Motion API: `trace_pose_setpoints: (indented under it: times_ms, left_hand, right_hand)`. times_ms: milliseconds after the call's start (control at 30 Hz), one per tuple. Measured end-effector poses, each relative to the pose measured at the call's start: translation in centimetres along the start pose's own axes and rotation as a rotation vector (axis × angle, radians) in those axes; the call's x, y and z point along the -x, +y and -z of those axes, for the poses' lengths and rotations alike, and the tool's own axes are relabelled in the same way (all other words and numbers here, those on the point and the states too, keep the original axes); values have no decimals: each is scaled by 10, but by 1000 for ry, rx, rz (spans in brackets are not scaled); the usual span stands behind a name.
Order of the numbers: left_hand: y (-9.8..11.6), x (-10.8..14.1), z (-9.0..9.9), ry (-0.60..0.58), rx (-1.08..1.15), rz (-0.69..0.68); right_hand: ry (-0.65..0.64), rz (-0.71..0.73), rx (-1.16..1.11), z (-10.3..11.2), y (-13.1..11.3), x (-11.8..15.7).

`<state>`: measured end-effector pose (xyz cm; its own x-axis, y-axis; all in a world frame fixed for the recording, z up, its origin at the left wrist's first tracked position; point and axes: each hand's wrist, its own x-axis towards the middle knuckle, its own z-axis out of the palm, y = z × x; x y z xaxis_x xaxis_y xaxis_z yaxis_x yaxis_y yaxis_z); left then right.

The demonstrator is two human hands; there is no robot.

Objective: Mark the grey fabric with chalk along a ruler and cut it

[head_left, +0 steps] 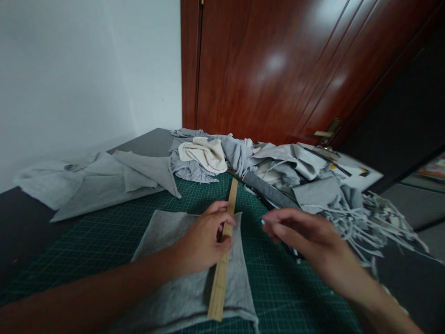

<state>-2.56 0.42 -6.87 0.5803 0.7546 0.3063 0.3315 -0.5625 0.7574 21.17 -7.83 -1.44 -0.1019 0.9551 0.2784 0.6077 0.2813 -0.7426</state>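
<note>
A wooden ruler [219,292] lies lengthwise over a grey cloth piece [167,232], close to its right edge. The cloth is spread on a green cutting mat [274,278]. My left hand [208,239] grips the ruler near its middle, fingers on the far side and thumb on the near part. To the right of the ruler, my right hand [302,236] is above the mat, its fingers curled together. A tiny pale bit shows at its fingertips, too small to name. Under and beyond that hand, a dark long object is partly hidden.
Folded grey cloth [114,178] lies at the left. A heap of grey and cream fabric [205,153] sits at the back, with cut strips [375,227] at the right. A white sheet [361,174] holds a dark pen-like item. Behind stand a wall and a brown door [264,83].
</note>
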Motion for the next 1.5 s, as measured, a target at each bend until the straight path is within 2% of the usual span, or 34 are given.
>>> trace_pose_setpoints:
  times_ms: [133,267,400,600,700,833,1000,1100,1300,1500]
  left_hand:
    - [-4,1,-3,9,-88,-59]
    - [-4,3,-3,-3,-141,-78]
    - [-3,3,-4,-8,-184,-83]
    - [-6,2,-6,-6,-196,-109]
    - [-8,1,-8,13,-203,-110]
    - [-9,3,-9,25,-215,-124]
    - [-7,3,-7,24,-176,-95]
    - [-4,2,-6,41,-149,-59]
    - [1,2,-4,79,-158,-59]
    - [4,3,-3,95,-208,-66]
  right_hand:
    - [-82,-125,210,-25,27,-51]
    - [-101,-99,263,-46,33,-72]
    - [-136,-128,227,-52,23,-71]
    - [-181,-297,107,-54,15,-68]
    - [-209,-328,113,-52,12,-67]
    - [-227,-306,155,-52,9,-63]
    - [-138,-148,231,-57,12,-62]
    - [-127,-106,269,-59,16,-65]
    - [-107,-118,263,-58,18,-69]
    - [-55,-211,41,-58,16,-67]
